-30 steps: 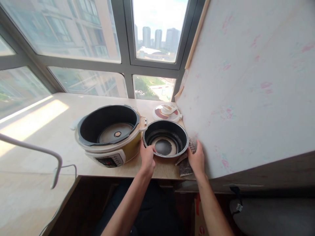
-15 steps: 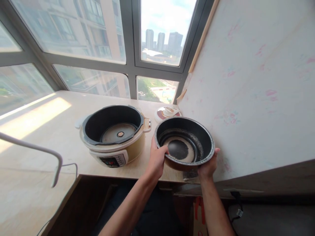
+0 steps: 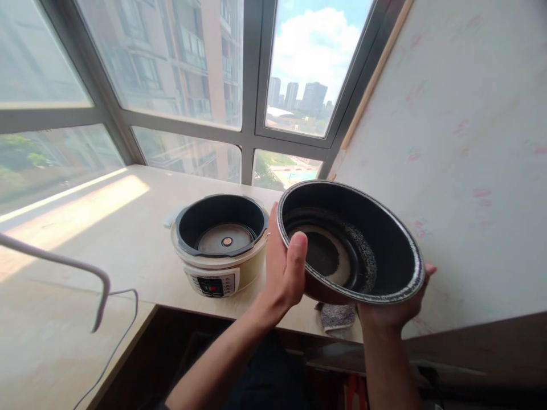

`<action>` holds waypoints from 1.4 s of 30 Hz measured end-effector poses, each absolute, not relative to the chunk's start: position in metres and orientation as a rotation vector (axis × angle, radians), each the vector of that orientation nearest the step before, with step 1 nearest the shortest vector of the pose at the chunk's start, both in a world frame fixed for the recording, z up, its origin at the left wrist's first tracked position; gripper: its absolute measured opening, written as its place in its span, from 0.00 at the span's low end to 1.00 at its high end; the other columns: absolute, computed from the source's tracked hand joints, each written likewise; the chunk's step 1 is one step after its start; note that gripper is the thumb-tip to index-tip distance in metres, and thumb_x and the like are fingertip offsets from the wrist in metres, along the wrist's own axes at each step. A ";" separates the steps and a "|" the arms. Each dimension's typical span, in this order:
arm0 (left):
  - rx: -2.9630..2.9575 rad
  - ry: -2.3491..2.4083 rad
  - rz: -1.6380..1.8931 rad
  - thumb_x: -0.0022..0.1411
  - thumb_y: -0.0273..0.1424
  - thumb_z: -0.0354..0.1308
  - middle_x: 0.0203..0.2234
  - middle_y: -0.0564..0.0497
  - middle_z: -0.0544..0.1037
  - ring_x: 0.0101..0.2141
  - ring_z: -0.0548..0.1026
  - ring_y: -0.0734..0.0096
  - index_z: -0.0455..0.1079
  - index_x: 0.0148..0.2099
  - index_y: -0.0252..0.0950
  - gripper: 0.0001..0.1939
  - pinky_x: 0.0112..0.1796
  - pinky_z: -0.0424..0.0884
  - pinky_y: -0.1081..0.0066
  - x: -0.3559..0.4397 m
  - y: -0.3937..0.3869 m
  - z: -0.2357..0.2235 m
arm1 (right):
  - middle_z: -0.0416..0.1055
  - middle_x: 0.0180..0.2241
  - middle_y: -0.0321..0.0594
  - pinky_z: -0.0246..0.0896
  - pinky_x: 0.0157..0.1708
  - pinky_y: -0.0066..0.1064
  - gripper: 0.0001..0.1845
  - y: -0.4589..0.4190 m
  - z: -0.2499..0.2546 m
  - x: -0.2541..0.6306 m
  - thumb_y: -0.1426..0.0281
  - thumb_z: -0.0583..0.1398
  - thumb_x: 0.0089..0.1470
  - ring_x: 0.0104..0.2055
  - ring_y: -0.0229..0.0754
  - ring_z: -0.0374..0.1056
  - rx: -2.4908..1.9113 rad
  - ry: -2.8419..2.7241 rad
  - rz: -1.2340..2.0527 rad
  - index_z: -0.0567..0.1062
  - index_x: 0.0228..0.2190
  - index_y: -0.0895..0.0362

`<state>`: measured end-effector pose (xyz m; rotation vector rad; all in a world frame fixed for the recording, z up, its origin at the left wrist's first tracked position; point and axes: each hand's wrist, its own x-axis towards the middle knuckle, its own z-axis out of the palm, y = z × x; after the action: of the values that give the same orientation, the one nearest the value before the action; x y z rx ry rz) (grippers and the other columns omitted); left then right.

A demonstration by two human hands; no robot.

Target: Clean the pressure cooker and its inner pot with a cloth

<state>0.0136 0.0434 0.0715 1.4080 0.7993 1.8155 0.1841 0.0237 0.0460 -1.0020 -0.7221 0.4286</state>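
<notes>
Between my two hands is the black inner pot (image 3: 384, 239) of a cooker, lifted off the counter and tilted, its inside facing me. Its rim and base look worn and speckled. My left hand (image 3: 286, 267) grips its left side, thumb over the rim. My right hand (image 3: 393, 313) supports it from below on the right, most of its fingers hidden behind the pot. To the left stands the electric pressure cooker (image 3: 252, 273), lidless, with a control panel facing me and a round metal heating plate (image 3: 209, 240) inside. Below the pot lies a grey cloth (image 3: 337, 317).
Everything stands on a pale window-side counter (image 3: 106, 239), its front edge nearest me. A grey curved bar (image 3: 64, 259) and a thin cord (image 3: 115, 341) are at the left. Framed windows rise behind; a flower-patterned wall (image 3: 478, 228) borders the right.
The inner pot has come up and closer to me, tilting further, with both hands on it. It now covers the lid behind it, and more of the cloth shows. The view has shifted.
</notes>
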 end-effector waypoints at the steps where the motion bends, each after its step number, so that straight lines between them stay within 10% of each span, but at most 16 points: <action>1: 1.412 0.806 1.822 0.72 0.52 0.47 0.66 0.43 0.65 0.68 0.59 0.50 0.58 0.71 0.42 0.33 0.67 0.54 0.54 0.007 0.046 0.079 | 0.76 0.54 0.43 0.69 0.56 0.49 0.41 0.028 0.055 0.177 0.38 0.51 0.59 0.60 0.57 0.70 -0.968 -0.748 0.456 0.75 0.59 0.51; 15: 1.415 1.033 2.065 0.64 0.33 0.53 0.51 0.47 0.77 0.55 0.72 0.55 0.71 0.56 0.37 0.20 0.58 0.66 0.59 -0.121 0.087 0.123 | 0.77 0.51 0.45 0.65 0.59 0.51 0.39 0.117 0.116 0.052 0.41 0.49 0.61 0.62 0.55 0.68 -0.696 -1.066 0.836 0.77 0.54 0.58; 23: 1.331 1.078 2.084 0.62 0.33 0.53 0.54 0.47 0.76 0.56 0.72 0.55 0.70 0.57 0.36 0.21 0.59 0.66 0.60 -0.173 0.102 0.094 | 0.80 0.46 0.39 0.57 0.67 0.46 0.19 0.135 0.099 0.002 0.56 0.59 0.59 0.62 0.50 0.67 -0.501 -0.953 1.051 0.81 0.44 0.55; 42: 1.290 1.164 1.931 0.63 0.37 0.53 0.55 0.43 0.75 0.57 0.72 0.53 0.70 0.58 0.34 0.24 0.61 0.65 0.56 -0.183 0.122 0.052 | 0.77 0.47 0.42 0.66 0.55 0.43 0.21 0.155 0.056 0.017 0.59 0.56 0.59 0.52 0.50 0.71 -0.768 -1.227 0.919 0.76 0.49 0.55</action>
<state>-0.1826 0.1217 0.0523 1.2902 1.1643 1.9307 0.0172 0.1551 0.0556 -0.7679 -1.2272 0.9190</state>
